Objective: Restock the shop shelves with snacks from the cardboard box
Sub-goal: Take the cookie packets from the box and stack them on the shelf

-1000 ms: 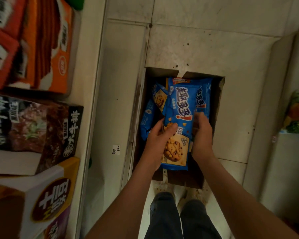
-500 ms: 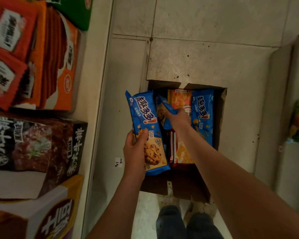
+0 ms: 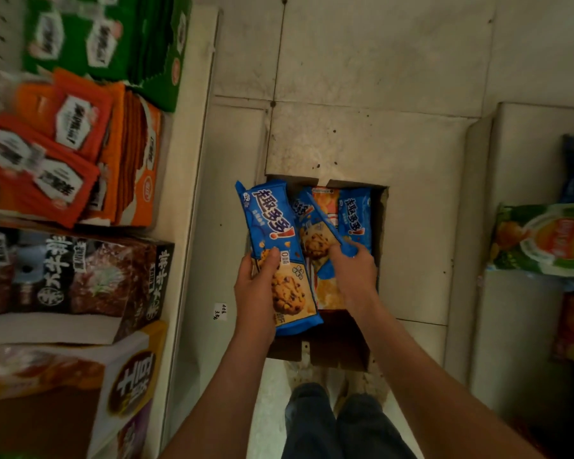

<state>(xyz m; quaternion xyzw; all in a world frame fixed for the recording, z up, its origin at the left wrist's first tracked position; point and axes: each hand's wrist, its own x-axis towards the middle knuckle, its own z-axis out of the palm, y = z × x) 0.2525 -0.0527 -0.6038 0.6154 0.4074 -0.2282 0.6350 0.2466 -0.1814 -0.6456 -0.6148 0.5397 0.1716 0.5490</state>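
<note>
An open cardboard box (image 3: 332, 351) stands on the tiled floor below me. My left hand (image 3: 256, 294) is shut on a blue cookie pack (image 3: 272, 233), held upright above the box's left edge. Over the box, my right hand (image 3: 353, 270) pinches the end of a second blue cookie pack (image 3: 315, 233), which is tilted on edge. A third blue pack (image 3: 355, 217) and an orange-and-white pack (image 3: 325, 200) lie inside the box.
Shelves on the left hold green (image 3: 113, 38) and orange (image 3: 80, 150) snack packs, a dark display carton (image 3: 77, 276) and a white carton (image 3: 126, 382). A cream shelf edge (image 3: 193, 180) runs beside the box. Green chip bags (image 3: 544, 240) sit on the right shelves. My shoes (image 3: 332, 379) stand just behind the box.
My left hand lifted one blue pack out to the left and holds it up. My right hand reached back into the box and took hold of a second blue pack, raising it.
</note>
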